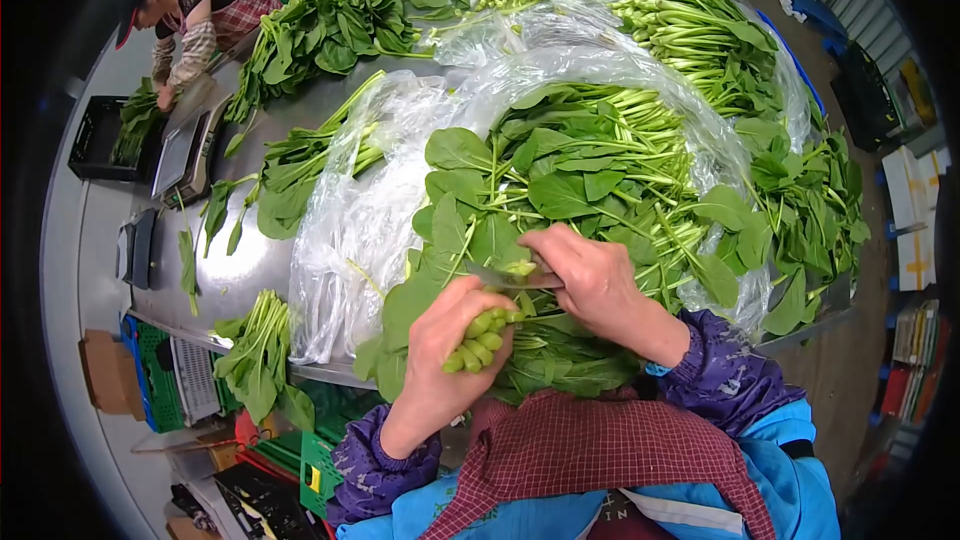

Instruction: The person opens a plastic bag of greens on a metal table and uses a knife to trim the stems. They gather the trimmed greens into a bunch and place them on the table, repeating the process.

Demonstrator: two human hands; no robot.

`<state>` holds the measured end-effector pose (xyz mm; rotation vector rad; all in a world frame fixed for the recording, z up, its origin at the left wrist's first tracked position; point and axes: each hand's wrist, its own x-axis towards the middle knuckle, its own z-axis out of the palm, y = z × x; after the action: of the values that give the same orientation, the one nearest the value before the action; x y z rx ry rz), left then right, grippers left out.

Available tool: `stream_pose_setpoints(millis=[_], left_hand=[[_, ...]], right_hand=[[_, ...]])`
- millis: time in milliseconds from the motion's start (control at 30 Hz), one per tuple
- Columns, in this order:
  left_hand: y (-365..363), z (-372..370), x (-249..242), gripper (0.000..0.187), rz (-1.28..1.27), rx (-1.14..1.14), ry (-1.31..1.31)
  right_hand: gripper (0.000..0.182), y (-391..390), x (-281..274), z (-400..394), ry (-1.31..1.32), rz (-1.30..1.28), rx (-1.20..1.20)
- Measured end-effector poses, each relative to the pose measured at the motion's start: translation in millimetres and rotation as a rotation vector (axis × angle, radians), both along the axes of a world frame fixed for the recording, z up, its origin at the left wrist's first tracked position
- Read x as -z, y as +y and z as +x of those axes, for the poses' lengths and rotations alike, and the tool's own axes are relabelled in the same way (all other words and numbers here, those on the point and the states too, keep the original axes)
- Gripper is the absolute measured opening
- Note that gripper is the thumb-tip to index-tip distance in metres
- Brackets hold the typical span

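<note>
Near the front edge of the metal table, my left hand (pixel 450 350) is wrapped round a bunch of green stems (pixel 482 342), cut ends showing between the fingers. Leaves lie under and beside it. My right hand (pixel 592 282) grips a knife (pixel 515 278), its blade pointing left across the space just above the bunch. A pale green stem piece (pixel 520 267) sits by the blade. Beyond both hands spreads a large heap of leafy greens (pixel 600 160) on clear plastic sheeting (pixel 350 230).
A co-worker (pixel 215 15) at the upper left reaches into a black crate (pixel 105 145) of greens, beside a scale (pixel 183 155). More greens (pixel 330 25) lie along the far side. A small bunch (pixel 258 355) hangs over the left front table edge above green crates (pixel 320 470).
</note>
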<state>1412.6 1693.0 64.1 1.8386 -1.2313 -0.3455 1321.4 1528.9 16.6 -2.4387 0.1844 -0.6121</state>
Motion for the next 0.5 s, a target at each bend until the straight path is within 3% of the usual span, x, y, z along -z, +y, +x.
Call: stream_pose_setpoints(millis=[133,200,233,333,367,500], left_hand=[[3,1,-4,0.027,-0.032,-0.02,0.077],[5,5,-1,0.026,-0.007,-0.029,0.174],[7,7,1,0.026,0.021,-0.029,0.267],[7,12,0,0.023,-0.012,0.06,0.492],[9,12,2,0.022,-0.018,0.031,0.527],[8,9,-2,0.023,-0.035,0.025,0.487]], right_hand=[[0.027,-14,26,2,0.171,-0.036,0.043],[0.03,-11,18,4,-0.067,0.453,-0.068],[0.031,-11,8,1,0.005,0.675,-0.152],[0.028,-2,-11,8,-0.106,0.825,-0.351],[0.026,-6,-6,10,-0.09,0.668,-0.41],[0.029,-2,-8,6,-0.043,0.583,-0.29]])
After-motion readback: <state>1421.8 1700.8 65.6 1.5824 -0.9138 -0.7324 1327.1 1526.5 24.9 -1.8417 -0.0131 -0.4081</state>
